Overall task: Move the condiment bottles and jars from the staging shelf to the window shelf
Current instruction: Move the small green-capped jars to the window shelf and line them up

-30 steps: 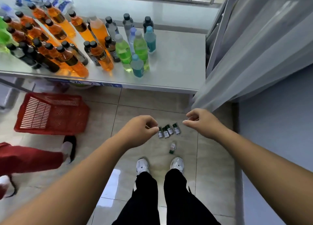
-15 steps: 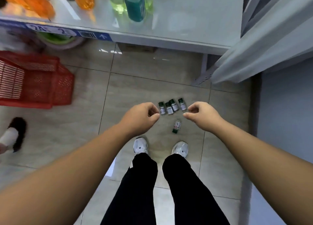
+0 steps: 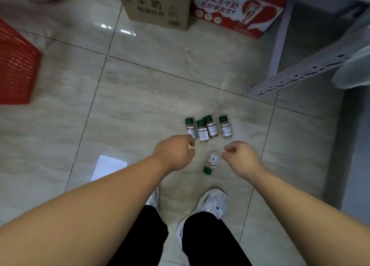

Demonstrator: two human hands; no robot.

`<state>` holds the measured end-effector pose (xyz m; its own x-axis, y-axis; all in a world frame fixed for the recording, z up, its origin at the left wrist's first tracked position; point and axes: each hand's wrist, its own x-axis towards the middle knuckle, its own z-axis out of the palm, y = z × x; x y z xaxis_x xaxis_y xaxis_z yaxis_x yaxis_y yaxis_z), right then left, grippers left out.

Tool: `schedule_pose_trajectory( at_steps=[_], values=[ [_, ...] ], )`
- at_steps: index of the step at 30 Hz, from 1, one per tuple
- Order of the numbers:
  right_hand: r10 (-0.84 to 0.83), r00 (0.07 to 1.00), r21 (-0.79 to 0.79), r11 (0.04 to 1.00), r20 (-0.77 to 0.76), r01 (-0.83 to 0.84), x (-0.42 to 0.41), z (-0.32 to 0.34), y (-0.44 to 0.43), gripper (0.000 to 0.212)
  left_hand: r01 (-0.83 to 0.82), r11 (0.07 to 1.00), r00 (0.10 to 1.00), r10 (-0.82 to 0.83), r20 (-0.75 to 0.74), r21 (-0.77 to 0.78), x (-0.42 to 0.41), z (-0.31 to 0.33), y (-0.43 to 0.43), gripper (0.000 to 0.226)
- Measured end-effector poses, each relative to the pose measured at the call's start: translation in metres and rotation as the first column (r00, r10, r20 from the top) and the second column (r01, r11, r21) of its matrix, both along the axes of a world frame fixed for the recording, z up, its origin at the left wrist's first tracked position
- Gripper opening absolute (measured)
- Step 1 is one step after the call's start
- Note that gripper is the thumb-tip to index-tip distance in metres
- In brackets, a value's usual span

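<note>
Several small spice jars with green caps and white labels stand in a tight row on the tiled floor [image 3: 211, 127]. One more jar [image 3: 212, 161] lies on its side just in front of them, cap toward me. My left hand [image 3: 174, 152] hovers above the floor beside the leftmost jar [image 3: 190, 128], fingers loosely curled and holding nothing. My right hand [image 3: 242, 157] hangs just right of the fallen jar, fingers loosely curled, also holding nothing. Neither shelf top is in view.
A red plastic basket [image 3: 16, 69] sits at the left. A brown cardboard box [image 3: 158, 5] and a red printed carton [image 3: 236, 11] stand at the back. A grey perforated shelf foot [image 3: 300, 75] and a curtain [image 3: 352, 71] are at the right. My shoes [image 3: 212, 203] are near the jars.
The view has dropped from the bottle-covered shelf to the floor. Both hands have come lower and closer to the jars, still holding nothing.
</note>
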<state>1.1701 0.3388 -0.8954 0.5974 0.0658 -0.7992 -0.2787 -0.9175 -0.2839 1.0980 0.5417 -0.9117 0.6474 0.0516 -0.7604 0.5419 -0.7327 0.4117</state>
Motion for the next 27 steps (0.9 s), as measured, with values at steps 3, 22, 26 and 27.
schedule_pose_trajectory(
  at_steps=[3,22,26,27],
  values=[
    [0.032,0.999,0.028,0.999,-0.020,-0.032,0.012,-0.042,0.014,0.036,0.070,0.998,0.997,-0.070,-0.041,-0.006,0.010,-0.046,-0.002,0.044],
    [0.588,0.808,-0.076,0.809,0.051,-0.584,0.028,-0.198,0.064,0.039,0.083,0.996,0.996,-0.084,-0.039,-0.024,0.025,-0.182,-0.011,0.066],
    [0.617,0.787,-0.088,0.785,0.013,-0.614,0.026,-0.200,0.066,0.039,0.015,0.998,0.999,-0.018,-0.045,-0.056,0.020,-0.194,-0.008,0.055],
    [0.614,0.789,-0.094,0.787,0.025,-0.610,0.024,-0.198,0.066,0.035,-0.002,0.999,0.999,0.001,-0.038,-0.041,0.017,-0.196,-0.008,0.048]
  ],
)
